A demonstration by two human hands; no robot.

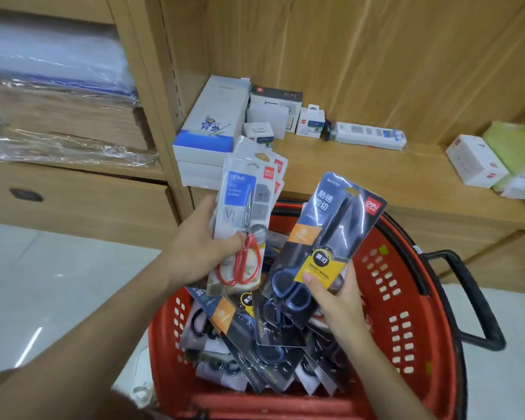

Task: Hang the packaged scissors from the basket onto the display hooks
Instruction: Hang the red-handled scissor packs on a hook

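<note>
— Wooden shelving point(376, 171) over a pale floor point(58, 268), fine. What are the fingers doing?

— The left thumb point(237, 237) presses on the front of a fanned bunch of packs point(255, 165). The front one shows red-handled scissors point(243, 262). The other fingers are curled behind, so the left hand point(194, 253) grips the bunch near its bottom edge. The right thumb point(311, 281) pinches the yellow label of a dark pack point(331, 225) with blue handles, and the right hand point(337, 301) is wrapped round its lower end.

— And beyond the hands?

— Both lots are held above the far rim of the red basket point(406, 313), where many more packs lie heaped inside. White boxes point(212, 122) sit on the shelving behind. No hooks in view.

— How will they handle?

— Light, I'd judge: stiff card with slick plastic fronts, so a fanned bunch could slide apart. Better to hold low, at the handle end, leaving the punched hole at the top edge free for a hook.
</note>
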